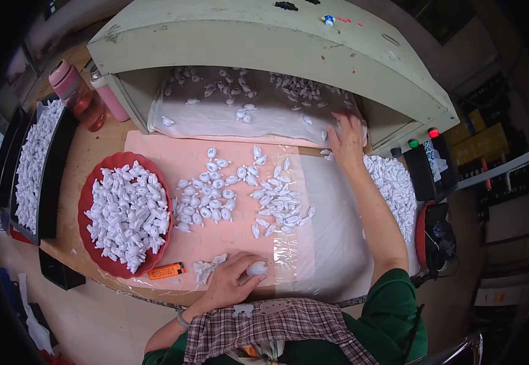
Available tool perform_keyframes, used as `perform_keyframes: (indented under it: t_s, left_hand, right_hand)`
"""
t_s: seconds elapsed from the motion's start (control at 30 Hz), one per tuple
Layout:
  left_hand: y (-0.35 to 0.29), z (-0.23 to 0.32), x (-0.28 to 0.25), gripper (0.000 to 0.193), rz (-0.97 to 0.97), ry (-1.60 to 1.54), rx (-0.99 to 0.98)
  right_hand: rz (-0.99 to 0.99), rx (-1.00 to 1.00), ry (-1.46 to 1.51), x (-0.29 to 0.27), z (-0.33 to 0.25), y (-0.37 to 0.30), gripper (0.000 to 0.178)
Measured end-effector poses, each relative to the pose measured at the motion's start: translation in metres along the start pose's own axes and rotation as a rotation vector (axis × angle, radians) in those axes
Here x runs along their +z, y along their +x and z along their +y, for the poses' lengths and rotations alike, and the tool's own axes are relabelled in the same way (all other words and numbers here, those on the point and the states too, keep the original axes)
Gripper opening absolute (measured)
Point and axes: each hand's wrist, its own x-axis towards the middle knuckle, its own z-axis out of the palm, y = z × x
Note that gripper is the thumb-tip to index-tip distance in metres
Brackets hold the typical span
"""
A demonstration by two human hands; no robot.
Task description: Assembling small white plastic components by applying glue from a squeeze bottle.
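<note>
My left hand (pixel 235 281) rests near the table's front edge. Its thumb and fingers curl round a smooth white rounded object (pixel 256 268), whose kind I cannot make out. My right hand (pixel 346 141) reaches to the right end of the opening in a pale metal housing (pixel 264 42). Its fingers are apart, close to a few small white figure-like pieces (pixel 307 120) on the white cloth inside. More white pieces (pixel 212 201) lie in loose groups on the pink sheet (pixel 228 159) between my hands. A crumpled white tissue (pixel 206 269) sits beside my left hand.
A red scalloped bowl (pixel 83 213) heaped with white pieces stands at left, an orange lighter-like object (pixel 166 271) beside it. Black trays (pixel 48 201) of pieces lie farther left, near a pink bottle (pixel 76 91). Another pile (pixel 392 188) spreads beyond my right forearm.
</note>
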Motion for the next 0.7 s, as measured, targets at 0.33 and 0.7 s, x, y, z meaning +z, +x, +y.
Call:
perform_keyframes:
  t_s: [0.33,0.7]
  left_hand:
    - [0.004,0.000,-0.002,0.032,-0.027,0.004,0.018]
    - [0.008,-0.007,-0.004,0.032,-0.044,-0.065,-0.003]
  right_hand:
    - [0.096,-0.443,-0.119,0.122,0.088,0.118,0.036]
    - [-0.187,-0.231,-0.055,0.145,0.042,0.138,0.046]
